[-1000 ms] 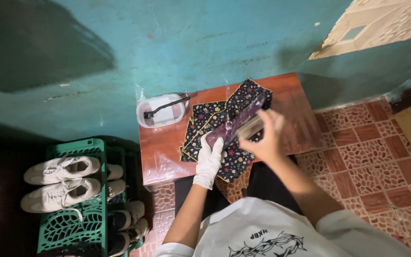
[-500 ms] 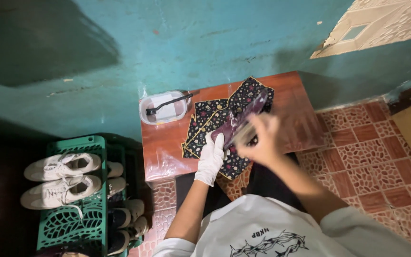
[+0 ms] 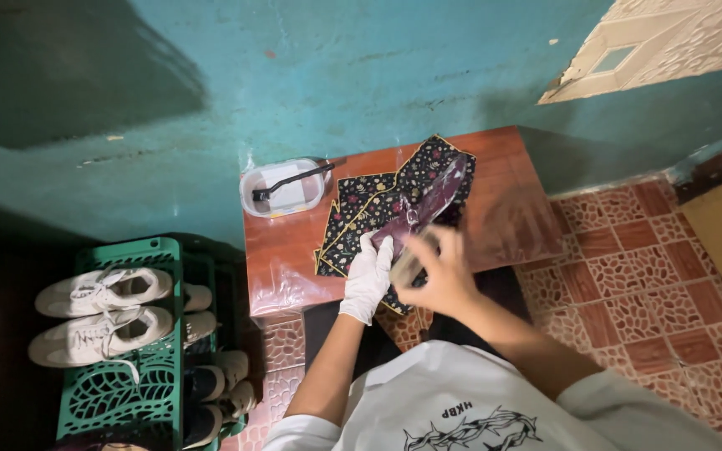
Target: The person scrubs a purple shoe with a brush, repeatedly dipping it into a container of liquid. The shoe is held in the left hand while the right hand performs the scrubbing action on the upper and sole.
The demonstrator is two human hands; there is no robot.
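1. Gripping the near end of a dark maroon, glossy shoe (image 3: 421,210), the left hand (image 3: 367,277), in a white glove, is closed around it.
2. The shoe lies tilted, toe toward the wall, over a black floral-patterned cloth with yellow edging (image 3: 361,213), which is spread on a low reddish-brown wooden table (image 3: 282,259).
3. The right hand (image 3: 434,276) is bare and curled around a small pale object (image 3: 407,266), pressed against the shoe's near side; the object is blurred and its kind cannot be told.
4. A white, rounded rectangular plastic tub (image 3: 284,190) stands at the table's far left corner, with a black-handled brush (image 3: 294,180) resting across it.
5. Left of the table, a green perforated plastic crate (image 3: 114,392) carries a pair of white lace-up sneakers (image 3: 98,311).
6. The floor to the right is patterned terracotta tile (image 3: 645,292); the wall behind is teal (image 3: 336,67).
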